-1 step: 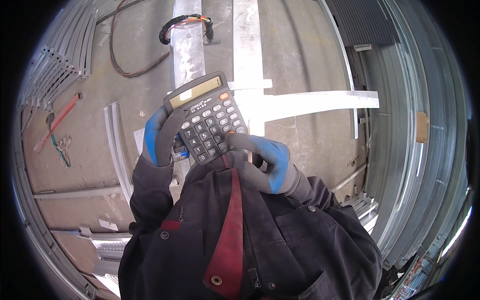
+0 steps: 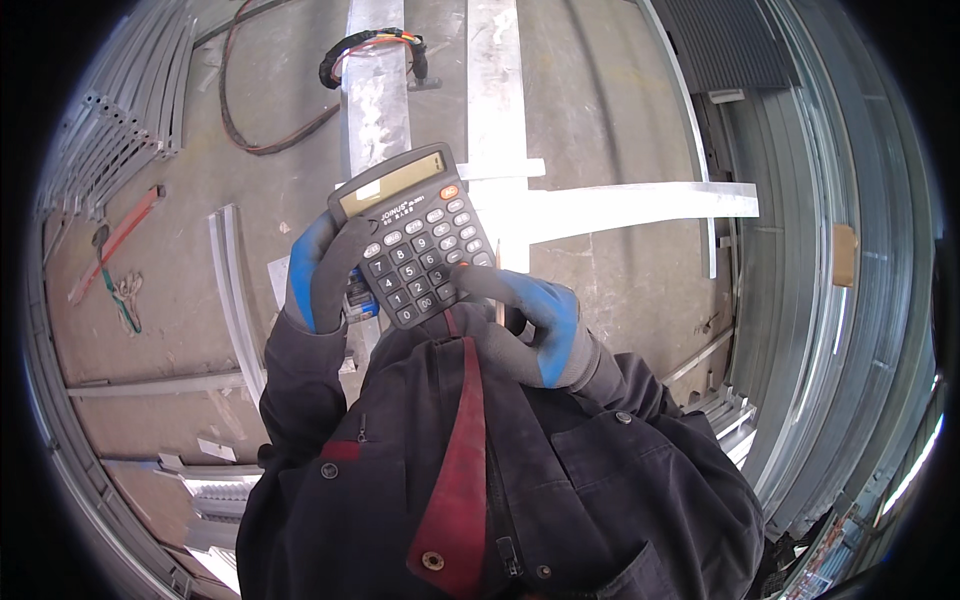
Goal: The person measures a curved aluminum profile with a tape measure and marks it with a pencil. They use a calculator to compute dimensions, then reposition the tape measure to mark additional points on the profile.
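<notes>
A black desktop calculator [image 2: 414, 236] with a grey display and rows of keys is tilted in front of my chest. My left hand [image 2: 326, 270], in a grey and blue glove, grips its left edge with the thumb over the front. Partly hidden under the calculator, by that hand, is a blue and dark object [image 2: 360, 298] whose kind I cannot make out. My right hand [image 2: 535, 325], gloved alike, has its index fingertip on the lower right keys. A thin pencil [image 2: 499, 258] sticks up from the curled fingers of this hand.
Pale metal strips [image 2: 495, 90] lie lengthwise on the floor, with another strip [image 2: 650, 201] crossing to the right. A dark cable [image 2: 235, 130] curls at the upper left. Stacked metal profiles [image 2: 135, 110] stand far left, and long profiles [image 2: 800, 300] line the right. A red bar [image 2: 120, 240] lies left.
</notes>
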### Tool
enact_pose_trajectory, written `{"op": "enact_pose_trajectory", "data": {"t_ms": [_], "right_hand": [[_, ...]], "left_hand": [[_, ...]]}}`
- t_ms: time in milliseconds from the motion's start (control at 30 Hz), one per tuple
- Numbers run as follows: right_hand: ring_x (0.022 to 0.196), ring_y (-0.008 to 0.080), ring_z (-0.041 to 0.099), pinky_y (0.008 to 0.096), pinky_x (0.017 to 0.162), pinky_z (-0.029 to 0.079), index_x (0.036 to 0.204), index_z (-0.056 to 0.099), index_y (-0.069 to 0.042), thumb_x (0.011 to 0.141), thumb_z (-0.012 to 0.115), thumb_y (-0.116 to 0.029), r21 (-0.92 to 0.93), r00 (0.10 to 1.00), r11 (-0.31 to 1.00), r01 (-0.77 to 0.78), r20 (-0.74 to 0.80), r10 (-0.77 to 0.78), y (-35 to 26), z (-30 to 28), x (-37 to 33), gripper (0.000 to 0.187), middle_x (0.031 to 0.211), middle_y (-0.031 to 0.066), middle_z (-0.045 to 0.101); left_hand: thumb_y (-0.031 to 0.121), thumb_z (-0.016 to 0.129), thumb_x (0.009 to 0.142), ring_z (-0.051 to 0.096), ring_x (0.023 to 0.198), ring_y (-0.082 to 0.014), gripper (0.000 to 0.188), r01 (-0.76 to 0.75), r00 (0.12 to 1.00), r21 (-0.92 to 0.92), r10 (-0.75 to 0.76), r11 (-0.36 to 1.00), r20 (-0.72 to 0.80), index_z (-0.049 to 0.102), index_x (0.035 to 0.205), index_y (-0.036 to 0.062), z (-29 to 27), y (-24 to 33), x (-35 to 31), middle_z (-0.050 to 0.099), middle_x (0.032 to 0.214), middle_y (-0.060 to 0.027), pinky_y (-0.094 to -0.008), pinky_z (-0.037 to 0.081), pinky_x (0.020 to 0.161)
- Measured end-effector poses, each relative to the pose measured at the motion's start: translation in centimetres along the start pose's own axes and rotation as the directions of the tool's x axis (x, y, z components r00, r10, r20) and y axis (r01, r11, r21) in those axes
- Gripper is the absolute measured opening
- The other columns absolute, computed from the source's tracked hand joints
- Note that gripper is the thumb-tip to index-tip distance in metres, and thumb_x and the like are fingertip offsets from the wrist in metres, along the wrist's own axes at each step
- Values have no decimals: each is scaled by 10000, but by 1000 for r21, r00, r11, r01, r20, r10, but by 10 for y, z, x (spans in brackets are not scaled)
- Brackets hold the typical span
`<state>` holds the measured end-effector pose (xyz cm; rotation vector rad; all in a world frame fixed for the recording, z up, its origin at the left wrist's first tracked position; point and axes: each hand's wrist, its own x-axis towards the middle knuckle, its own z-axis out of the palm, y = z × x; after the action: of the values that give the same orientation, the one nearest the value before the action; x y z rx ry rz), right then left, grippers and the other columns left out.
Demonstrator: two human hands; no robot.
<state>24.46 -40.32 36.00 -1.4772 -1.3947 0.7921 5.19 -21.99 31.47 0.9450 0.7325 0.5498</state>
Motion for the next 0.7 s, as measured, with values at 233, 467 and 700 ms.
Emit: {"op": "enact_pose_trajectory", "data": {"t_ms": [233,467,700], "right_hand": [[704,153,678,297,661,558,1345,661,9,850,778,-69,-16,996,997,-80,31,80,-1,-1,2,515,1101,167,758],[713,154,680,299,669,556,1338,665,6,860,772,-75,0,998,998,-57,14,57,2,2,6,496,1126,166,759],[728,157,694,309,684,567,1350,659,4,871,770,-82,5,999,999,-45,-9,45,4,3,10,500,1144,186,761]], "left_hand": [[278,584,1074,718,1046,-163,507,-21,1000,17,21,1000,2,563,1451,-61,2,4,0,713,1248,-138,-281,586,875],[241,614,1065,686,1089,-159,509,26,999,-52,-25,998,25,540,1463,-68,0,6,1,690,1277,-136,-306,570,928],[266,584,1079,725,1017,-154,494,17,1000,-45,-16,999,15,560,1453,-56,-3,3,4,717,1227,-134,-285,597,849]]}}
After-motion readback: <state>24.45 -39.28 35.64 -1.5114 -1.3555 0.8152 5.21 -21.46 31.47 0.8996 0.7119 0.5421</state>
